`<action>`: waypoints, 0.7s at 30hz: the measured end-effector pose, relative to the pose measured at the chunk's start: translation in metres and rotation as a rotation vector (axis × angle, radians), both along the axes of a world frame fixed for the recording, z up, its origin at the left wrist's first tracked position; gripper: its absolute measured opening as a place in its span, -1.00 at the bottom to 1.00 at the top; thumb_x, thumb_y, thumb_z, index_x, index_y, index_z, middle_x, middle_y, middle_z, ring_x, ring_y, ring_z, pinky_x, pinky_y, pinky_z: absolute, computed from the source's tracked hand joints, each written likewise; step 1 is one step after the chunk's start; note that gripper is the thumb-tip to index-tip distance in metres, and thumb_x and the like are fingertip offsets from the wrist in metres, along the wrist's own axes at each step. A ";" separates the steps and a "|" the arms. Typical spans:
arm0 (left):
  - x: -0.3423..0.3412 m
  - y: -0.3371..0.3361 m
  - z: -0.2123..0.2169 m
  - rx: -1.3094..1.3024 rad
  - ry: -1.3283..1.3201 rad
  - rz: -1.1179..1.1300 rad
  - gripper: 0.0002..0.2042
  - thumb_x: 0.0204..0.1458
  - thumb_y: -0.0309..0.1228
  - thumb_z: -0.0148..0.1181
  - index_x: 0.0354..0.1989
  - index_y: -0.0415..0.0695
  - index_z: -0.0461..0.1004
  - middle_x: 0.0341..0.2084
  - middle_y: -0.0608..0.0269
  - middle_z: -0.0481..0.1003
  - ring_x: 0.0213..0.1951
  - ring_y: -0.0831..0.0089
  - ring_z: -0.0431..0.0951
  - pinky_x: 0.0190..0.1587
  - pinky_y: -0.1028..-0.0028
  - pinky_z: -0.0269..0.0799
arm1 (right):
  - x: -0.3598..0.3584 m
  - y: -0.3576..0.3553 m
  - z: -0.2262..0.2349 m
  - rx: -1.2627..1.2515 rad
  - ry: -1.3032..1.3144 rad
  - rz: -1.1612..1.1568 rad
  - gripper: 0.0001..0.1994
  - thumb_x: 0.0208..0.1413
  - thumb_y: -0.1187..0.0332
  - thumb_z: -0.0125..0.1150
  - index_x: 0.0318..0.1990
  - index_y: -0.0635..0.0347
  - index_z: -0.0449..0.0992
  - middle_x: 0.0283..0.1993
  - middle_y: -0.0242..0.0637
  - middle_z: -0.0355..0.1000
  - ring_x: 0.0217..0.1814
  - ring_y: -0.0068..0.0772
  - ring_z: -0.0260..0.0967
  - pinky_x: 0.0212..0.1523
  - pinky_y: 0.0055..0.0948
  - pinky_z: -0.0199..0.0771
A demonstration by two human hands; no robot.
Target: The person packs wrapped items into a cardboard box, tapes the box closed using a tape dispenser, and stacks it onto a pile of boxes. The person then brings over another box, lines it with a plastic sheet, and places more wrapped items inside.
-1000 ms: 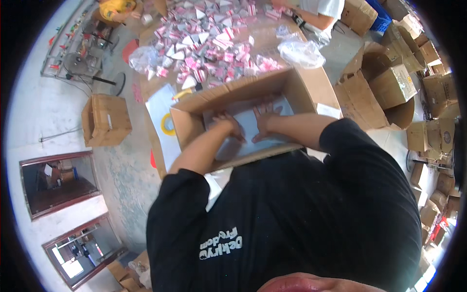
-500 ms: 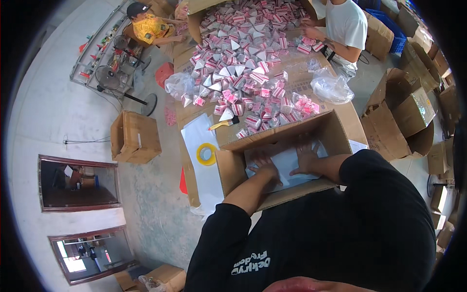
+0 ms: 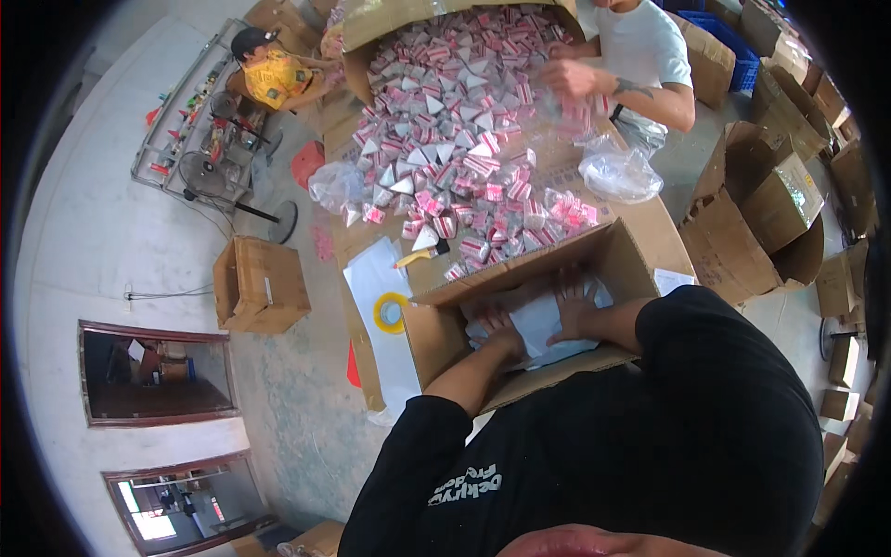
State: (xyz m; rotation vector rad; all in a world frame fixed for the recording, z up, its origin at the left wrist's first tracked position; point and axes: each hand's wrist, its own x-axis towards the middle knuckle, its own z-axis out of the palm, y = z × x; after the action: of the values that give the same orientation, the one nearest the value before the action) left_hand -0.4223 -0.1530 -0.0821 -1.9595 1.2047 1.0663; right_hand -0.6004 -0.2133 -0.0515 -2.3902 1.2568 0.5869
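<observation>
Both my hands reach down into a cardboard box [image 3: 436, 342] at the table's near end. A white sheet of paper [image 3: 538, 321] lies inside it. My left hand [image 3: 498, 334] rests on the sheet's left part with the fingers spread. On its right part my right hand [image 3: 577, 314] lies flat, fingers apart, pointing toward the box's far wall. Neither hand grips anything. What lies under the sheet is hidden.
Beyond the box, small triangular pink-and-white wrapped pieces [image 3: 455, 139] form a heap. Left of it lie a brush [image 3: 418, 255], white sheets [image 3: 376, 269] and a yellow tape roll [image 3: 390, 313]. A clear plastic bag [image 3: 620, 174] sits at right. Two people work across the table.
My hands have stayed on the sheet, shifting slightly, and the sheet looks more creased. The person in white has lifted their hands, with wrapped pieces, above the heap. The view has shifted a little.
</observation>
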 end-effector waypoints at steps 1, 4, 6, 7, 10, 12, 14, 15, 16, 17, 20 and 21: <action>0.002 -0.001 -0.010 0.012 -0.013 0.015 0.52 -0.44 0.04 0.60 0.43 -0.02 -0.70 0.39 -0.03 -0.81 0.37 -0.22 -0.82 0.25 -0.47 -0.40 | 0.003 -0.002 0.002 0.029 0.017 0.000 0.34 -0.38 -0.48 0.32 0.45 0.26 -0.12 0.51 0.16 -0.21 0.55 0.36 -0.47 0.32 0.56 -0.38; 0.001 -0.011 0.012 -0.008 -0.008 -0.027 0.45 -0.37 -0.03 0.57 0.43 -0.12 -0.65 0.42 -0.11 -0.67 0.40 -0.26 -0.68 0.27 -0.46 -0.35 | 0.000 -0.005 -0.010 0.036 0.030 -0.017 0.33 -0.39 -0.48 0.33 0.45 0.23 -0.09 0.50 0.10 -0.15 0.55 0.34 -0.43 0.33 0.52 -0.33; -0.004 -0.005 0.013 0.003 -0.066 -0.110 0.42 -0.33 -0.03 0.53 0.42 -0.19 -0.64 0.43 -0.20 -0.57 0.41 -0.34 -0.57 0.28 -0.42 -0.29 | 0.008 -0.005 0.003 0.027 0.068 -0.029 0.28 -0.39 -0.46 0.35 0.43 0.23 0.02 0.50 -0.01 -0.06 0.54 0.26 -0.30 0.32 0.52 -0.28; -0.003 -0.007 0.015 0.049 -0.108 -0.174 0.43 -0.32 -0.01 0.52 0.41 -0.22 -0.67 0.42 -0.24 -0.56 0.40 -0.37 -0.57 0.29 -0.40 -0.27 | 0.017 -0.008 0.014 0.039 0.081 -0.022 0.28 -0.39 -0.46 0.35 0.43 0.23 0.02 0.50 -0.01 -0.06 0.54 0.26 -0.30 0.32 0.52 -0.28; 0.008 -0.020 0.038 0.009 -0.108 -0.187 0.29 -0.30 -0.02 0.51 0.46 -0.24 -0.37 0.45 -0.20 -0.36 0.42 -0.35 -0.33 0.30 -0.37 -0.17 | 0.049 -0.024 0.054 0.103 0.435 0.342 0.35 -0.41 -0.50 0.32 0.43 0.35 -0.03 0.50 0.17 -0.11 0.54 0.21 -0.20 0.27 0.56 -0.22; 0.017 -0.039 0.066 0.070 -0.003 -0.274 0.07 -0.31 -0.05 0.51 0.40 -0.23 0.07 0.40 -0.15 0.03 0.38 -0.19 0.06 0.33 -0.14 0.06 | 0.069 -0.032 0.098 0.194 0.448 0.433 0.09 -0.24 -0.39 0.32 0.29 0.37 0.26 0.23 0.10 0.36 0.32 0.04 0.28 0.24 0.33 0.13; 0.012 -0.039 0.148 -0.401 0.290 -0.323 -0.22 -0.22 -0.18 0.46 0.24 -0.21 0.33 0.23 -0.09 0.33 0.25 0.02 0.34 0.26 0.22 0.28 | 0.047 -0.040 0.158 0.272 -0.068 0.235 -0.24 -0.06 -0.16 0.32 0.17 0.26 0.41 -0.02 0.00 0.54 0.05 0.03 0.49 0.07 0.02 0.42; 0.015 -0.028 0.193 -0.604 0.442 -0.308 -0.26 -0.17 -0.23 0.44 0.24 -0.21 0.32 0.22 -0.10 0.34 0.24 0.06 0.35 0.23 0.32 0.31 | 0.034 -0.045 0.185 0.225 -0.256 0.287 -0.35 -0.01 -0.07 0.30 0.13 0.21 0.45 -0.05 -0.05 0.55 -0.01 0.00 0.51 0.00 -0.08 0.47; 0.017 -0.015 0.229 -0.735 0.537 -0.183 -0.28 -0.11 -0.28 0.40 0.27 -0.24 0.27 0.20 -0.12 0.34 0.24 0.03 0.35 0.24 0.24 0.29 | 0.020 -0.055 0.211 0.175 -0.444 0.334 -0.47 0.03 0.03 0.28 0.10 0.16 0.48 -0.08 -0.09 0.57 -0.07 -0.02 0.53 -0.08 -0.17 0.52; 0.022 -0.010 0.251 -0.865 0.634 -0.061 -0.29 -0.06 -0.33 0.36 0.29 -0.26 0.22 0.19 -0.14 0.34 0.23 0.00 0.35 0.25 0.17 0.27 | 0.006 -0.066 0.229 0.166 -0.655 0.260 -0.53 0.06 0.11 0.28 0.08 0.16 0.48 -0.10 -0.08 0.56 -0.11 0.03 0.52 -0.10 -0.14 0.52; 0.036 0.027 0.283 -1.298 0.125 -0.080 -0.33 -0.01 -0.33 0.31 0.27 -0.30 0.20 0.15 -0.15 0.32 0.22 -0.03 0.28 0.26 0.14 0.19 | -0.033 -0.091 0.254 0.015 -1.071 -0.088 -0.66 0.14 0.26 0.25 0.03 0.22 0.49 -0.16 -0.10 0.55 -0.19 -0.13 0.53 -0.09 -0.27 0.50; 0.048 0.041 0.267 -1.356 -0.179 -0.066 -0.30 0.00 -0.30 0.32 0.29 -0.28 0.15 0.17 -0.24 0.28 0.23 -0.07 0.25 0.26 0.11 0.17 | -0.041 -0.109 0.246 -0.117 -1.045 -0.157 -0.65 0.14 0.25 0.26 0.03 0.22 0.50 -0.16 -0.12 0.55 -0.18 -0.19 0.52 -0.06 -0.29 0.50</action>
State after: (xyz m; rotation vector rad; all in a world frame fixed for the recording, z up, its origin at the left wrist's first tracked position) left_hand -0.3738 -0.1117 0.1849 -2.7725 2.1401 -0.1528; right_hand -0.6418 -0.3221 0.1946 -2.1035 0.9489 -0.7301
